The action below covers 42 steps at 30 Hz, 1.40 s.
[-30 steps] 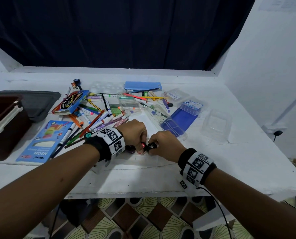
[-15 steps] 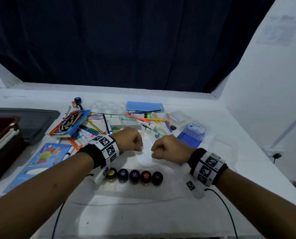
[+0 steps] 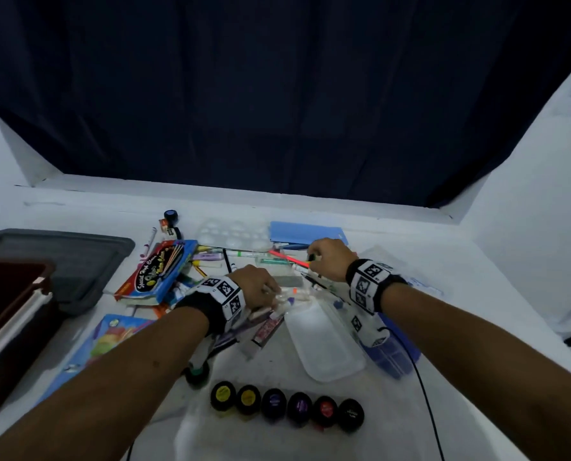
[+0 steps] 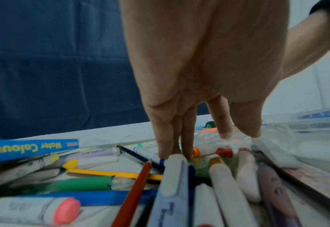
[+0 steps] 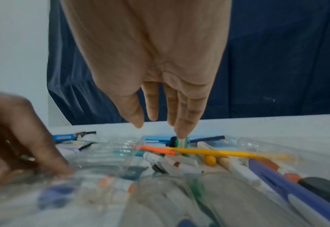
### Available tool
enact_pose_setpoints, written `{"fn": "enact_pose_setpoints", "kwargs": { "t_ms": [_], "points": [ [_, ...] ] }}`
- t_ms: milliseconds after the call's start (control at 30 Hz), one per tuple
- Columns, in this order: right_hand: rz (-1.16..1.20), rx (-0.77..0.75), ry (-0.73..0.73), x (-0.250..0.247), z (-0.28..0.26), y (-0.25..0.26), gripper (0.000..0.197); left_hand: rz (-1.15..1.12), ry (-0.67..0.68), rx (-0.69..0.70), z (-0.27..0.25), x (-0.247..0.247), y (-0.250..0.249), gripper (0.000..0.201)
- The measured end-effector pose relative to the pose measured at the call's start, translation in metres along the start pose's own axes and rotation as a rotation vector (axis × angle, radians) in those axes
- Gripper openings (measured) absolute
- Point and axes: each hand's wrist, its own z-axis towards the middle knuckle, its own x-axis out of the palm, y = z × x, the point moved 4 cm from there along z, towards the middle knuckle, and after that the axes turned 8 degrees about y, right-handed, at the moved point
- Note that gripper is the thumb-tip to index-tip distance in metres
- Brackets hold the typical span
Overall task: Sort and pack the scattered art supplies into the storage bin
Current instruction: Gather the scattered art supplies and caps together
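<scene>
Loose markers [image 4: 224, 188], pencils and crayons lie heaped in the middle of the white table [image 3: 477, 294]. My left hand [image 3: 274, 294] reaches down into the heap with straight fingers [image 4: 166, 138], their tips touching the marker ends, and holds nothing. My right hand [image 3: 310, 259] is farther back and to the right; its straight fingers [image 5: 185, 122] touch a small green and black pot [image 5: 179, 142], thumb apart. A row of several small paint pots [image 3: 287, 407] stands near me. The dark red storage bin [image 3: 8, 327] is at the far left.
A grey lid [image 3: 61, 261] lies behind the bin. A water colour box [image 3: 157, 271] and a neon booklet [image 3: 111, 337] are left of the heap. A clear plastic case [image 3: 324, 341] and a blue case [image 3: 393, 354] lie under my right wrist. A blue folder [image 3: 307, 232] lies at the back.
Both hands left the paint pots, rose as fists, then reached forward into the heap and straightened their fingers: left onto the markers, right onto the small pot at the back.
</scene>
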Motion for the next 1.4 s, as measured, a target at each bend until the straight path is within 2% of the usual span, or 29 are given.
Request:
{"fn": "enact_pose_setpoints", "kwargs": {
  "t_ms": [100,167,267,400,467,567,733,900,1033,1133,1300,1400],
  "points": [
    [-0.042,0.033,0.071,0.018,0.026,-0.005,0.044,0.0,-0.003,0.016,0.002,-0.001,0.003,0.035],
    [-0.118,0.034,0.146,0.025,0.039,-0.008,0.041,-0.013,-0.008,0.013,0.002,0.001,0.002,0.035],
    [-0.206,0.05,0.209,0.028,0.047,-0.01,0.017,-0.04,-0.017,-0.003,0.002,0.003,0.003,0.036],
    [-0.253,0.052,0.166,0.027,0.055,-0.014,0.034,-0.058,-0.015,-0.005,0.003,0.005,0.007,0.037],
    [-0.212,0.028,0.114,0.024,0.055,-0.014,0.034,-0.06,-0.013,-0.01,0.004,0.005,0.008,0.037],
    [-0.111,0.004,0.03,0.016,0.049,-0.013,0.024,-0.057,-0.017,-0.018,0.006,0.006,0.008,0.036],
    [0.068,-0.075,-0.052,0.012,0.027,-0.009,0.033,-0.056,-0.018,-0.037,0.008,0.004,0.007,0.038],
    [0.29,-0.166,-0.03,0.013,-0.003,-0.005,0.02,-0.039,0.002,-0.06,0.011,0.003,0.006,0.038],
    [0.307,-0.17,-0.002,0.015,-0.017,-0.007,0.035,-0.03,0.005,-0.09,0.011,0.001,0.006,0.036],
    [0.346,-0.192,0.015,0.019,-0.024,-0.01,0.029,-0.05,0.006,-0.112,0.013,0.0,0.004,0.035],
    [0.414,-0.217,0.021,0.022,-0.033,0.0,0.022,-0.136,0.011,-0.123,0.013,-0.002,0.003,0.035],
    [0.426,-0.238,0.005,0.017,-0.033,0.013,0.021,-0.308,-0.001,-0.113,0.014,-0.007,0.012,0.033]
  ]
}}
